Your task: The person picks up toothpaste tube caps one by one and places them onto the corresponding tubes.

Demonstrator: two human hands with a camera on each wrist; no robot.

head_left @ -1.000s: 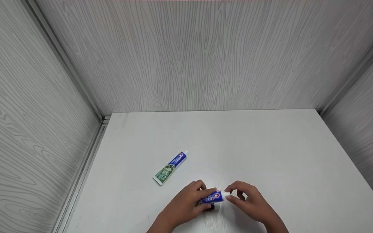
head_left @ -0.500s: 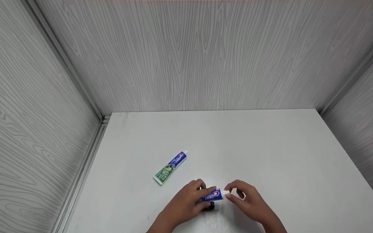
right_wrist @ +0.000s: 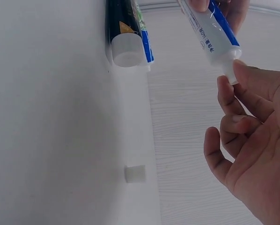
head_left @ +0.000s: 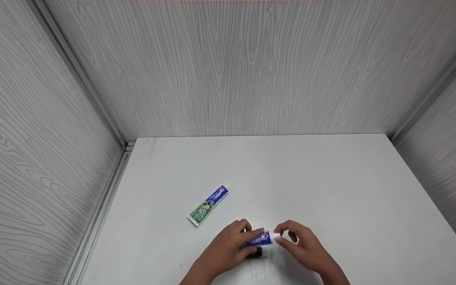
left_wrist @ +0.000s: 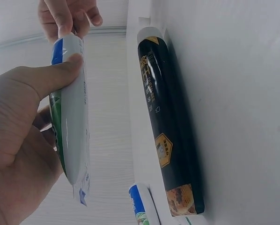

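My left hand [head_left: 228, 245] grips a blue, green and white toothpaste tube [left_wrist: 72, 112], its thumb pressed along the side. The thumb and index finger of my right hand [right_wrist: 257, 126] pinch the white cap [head_left: 276, 236] at the tube's right end. Beneath that tube, a black toothpaste tube [left_wrist: 165, 117] with gold print lies on the table, its whitish cap [right_wrist: 127, 49] pointing right. In the head view my left hand hides most of it. A second blue and green toothpaste tube [head_left: 208, 206] lies slantwise beyond my left hand.
The white table [head_left: 311, 170] is bordered by a grey wood-grain wall [head_left: 228, 71] at the back and similar walls on both sides. A small pale square patch [right_wrist: 135, 174] shows near the table's edge in the right wrist view.
The held toothpaste tube and my right hand have shifted very slightly up and left. Both hands keep their hold, and the tubes on the table stay in place.
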